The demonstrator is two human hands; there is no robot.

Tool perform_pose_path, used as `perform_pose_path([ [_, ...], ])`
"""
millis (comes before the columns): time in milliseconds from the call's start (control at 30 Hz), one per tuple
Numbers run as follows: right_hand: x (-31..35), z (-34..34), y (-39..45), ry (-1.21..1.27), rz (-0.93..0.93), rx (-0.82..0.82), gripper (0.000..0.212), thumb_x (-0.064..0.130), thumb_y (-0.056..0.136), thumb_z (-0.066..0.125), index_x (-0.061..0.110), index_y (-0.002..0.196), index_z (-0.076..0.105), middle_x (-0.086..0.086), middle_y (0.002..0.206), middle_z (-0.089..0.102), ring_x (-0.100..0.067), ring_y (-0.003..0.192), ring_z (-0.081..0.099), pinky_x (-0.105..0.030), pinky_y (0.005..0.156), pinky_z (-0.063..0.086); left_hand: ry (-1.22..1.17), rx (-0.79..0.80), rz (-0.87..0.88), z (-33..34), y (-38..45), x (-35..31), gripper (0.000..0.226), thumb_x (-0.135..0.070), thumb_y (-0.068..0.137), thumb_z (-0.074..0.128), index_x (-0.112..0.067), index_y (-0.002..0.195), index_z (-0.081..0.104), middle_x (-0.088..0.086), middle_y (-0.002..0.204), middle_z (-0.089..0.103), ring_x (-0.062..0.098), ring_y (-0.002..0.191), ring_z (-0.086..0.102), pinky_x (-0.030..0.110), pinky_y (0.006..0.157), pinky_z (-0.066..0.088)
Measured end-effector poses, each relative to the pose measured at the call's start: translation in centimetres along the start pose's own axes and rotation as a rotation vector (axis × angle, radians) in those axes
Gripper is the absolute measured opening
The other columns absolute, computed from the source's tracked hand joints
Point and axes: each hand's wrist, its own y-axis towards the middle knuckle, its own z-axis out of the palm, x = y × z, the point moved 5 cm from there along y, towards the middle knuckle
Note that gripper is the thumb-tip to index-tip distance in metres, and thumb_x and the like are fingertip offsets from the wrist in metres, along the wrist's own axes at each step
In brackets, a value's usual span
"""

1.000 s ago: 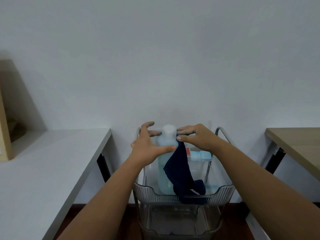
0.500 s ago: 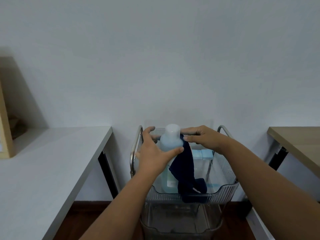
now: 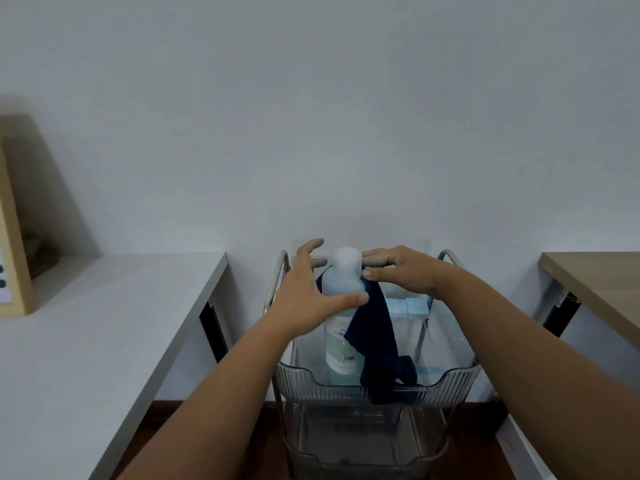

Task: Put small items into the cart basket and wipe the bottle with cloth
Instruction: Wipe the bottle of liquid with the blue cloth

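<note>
A tall pale-blue bottle [image 3: 343, 289] with a white cap stands upright in the clear top basket [image 3: 446, 382] of the cart. My left hand [image 3: 304, 299] wraps the bottle's upper body from the left, thumb across its front. My right hand [image 3: 405, 275] pinches a dark navy cloth [image 3: 374, 334] against the bottle's neck; the cloth hangs down the bottle's right side and drapes over the basket's front rim. A light-blue box [image 3: 408, 308] lies at the back of the basket, partly hidden behind my right hand.
A white table [image 3: 86, 341] stands to the left with a wooden frame [image 3: 14, 254] on it. A wooden table [image 3: 595, 285] is at the right. The cart has metal handles [image 3: 450, 254] and a lower clear basket [image 3: 363, 448]. A white wall is behind.
The cloth has slid around the bottle's neck, a bit of it now showing on the left side. My left thumb has shifted lower across the bottle. The view has moved slightly closer.
</note>
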Motion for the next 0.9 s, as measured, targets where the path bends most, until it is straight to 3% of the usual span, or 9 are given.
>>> perform_pose_path([
  [100,0.1,0.4,-0.2,0.016,-0.01,-0.017,0.033,0.018,0.096,0.059,0.02,0.129,0.062,0.012,0.131,0.061,0.004,0.118,0.055,-0.006,0.09,0.043,0.119,-0.277,0.012,0.8,-1.1,-0.7,0.112,-0.078,0.04,0.078,-0.048,0.133,0.024,-0.025,0.107,0.053,-0.001,0.098,0.054,0.03,0.085,0.047],
  [200,0.1,0.4,-0.6,0.016,-0.025,-0.023,0.034,0.019,0.095,0.059,0.02,0.13,0.062,0.01,0.13,0.062,0.001,0.119,0.055,-0.013,0.096,0.043,0.067,-0.309,-0.013,0.8,-0.9,-0.2,0.117,-0.07,0.043,0.082,-0.042,0.14,0.023,-0.029,0.099,0.055,-0.012,0.093,0.052,0.028,0.087,0.046],
  [267,0.1,0.3,-0.8,0.018,-0.028,-0.016,0.036,0.02,0.095,0.06,0.022,0.13,0.061,0.013,0.132,0.06,0.003,0.12,0.054,-0.013,0.098,0.042,0.064,-0.233,-0.024,0.2,-0.1,0.5,0.122,-0.065,0.043,0.087,-0.04,0.144,0.022,-0.032,0.1,0.057,-0.012,0.101,0.052,0.027,0.093,0.041],
  [400,0.4,0.5,-0.7,0.007,-0.033,-0.007,0.034,0.02,0.095,0.059,0.025,0.128,0.062,0.018,0.134,0.055,0.007,0.121,0.05,-0.006,0.094,0.04,-0.055,0.082,-0.048,-0.9,1.3,1.1,0.121,-0.046,0.05,0.094,-0.04,0.148,0.023,-0.025,0.11,0.062,-0.018,0.111,0.05,0.029,0.106,0.037],
  [533,0.7,0.6,-0.5,0.006,-0.035,-0.013,0.03,0.02,0.096,0.057,0.028,0.124,0.064,0.018,0.135,0.054,-0.002,0.124,0.049,-0.021,0.102,0.036,-0.043,0.22,-0.044,-1.5,1.8,0.8,0.112,-0.045,0.06,0.088,-0.04,0.151,0.023,-0.024,0.119,0.062,0.008,0.136,0.04,0.046,0.119,0.022],
  [600,0.8,0.7,-0.6,0.006,-0.041,-0.009,0.03,0.021,0.096,0.057,0.031,0.124,0.063,0.02,0.133,0.054,-0.001,0.123,0.05,-0.023,0.104,0.037,-0.031,0.198,-0.019,-1.2,1.4,0.9,0.106,-0.05,0.064,0.087,-0.045,0.148,0.024,-0.031,0.121,0.054,0.006,0.132,0.04,0.038,0.114,0.03],
  [667,0.9,0.8,-0.7,0.003,-0.056,-0.021,0.029,0.023,0.095,0.059,0.033,0.122,0.064,0.019,0.133,0.055,-0.002,0.123,0.05,-0.025,0.104,0.038,-0.011,0.046,0.007,-0.4,0.5,0.7,0.105,-0.063,0.055,0.085,-0.051,0.141,0.027,-0.032,0.119,0.047,-0.001,0.119,0.046,0.027,0.095,0.041],
  [767,0.6,0.4,-0.7,-0.031,-0.038,-0.154,0.032,0.03,0.089,0.067,0.032,0.121,0.065,0.009,0.136,0.055,-0.012,0.117,0.054,-0.032,0.101,0.043,-0.041,-0.189,0.015,0.5,-0.6,0.7,0.101,-0.069,0.046,0.084,-0.049,0.13,0.032,-0.027,0.112,0.052,-0.007,0.105,0.054,0.014,0.072,0.044],
  [900,0.1,0.1,-1.1,-0.024,-0.026,-0.212,0.035,0.037,0.08,0.074,0.031,0.115,0.07,0.007,0.137,0.055,-0.014,0.115,0.055,-0.034,0.098,0.045,-0.189,-0.163,-0.015,0.6,-0.3,1.6,0.1,-0.062,0.045,0.088,-0.044,0.129,0.036,-0.019,0.116,0.059,-0.002,0.104,0.06,0.013,0.07,0.049],
])
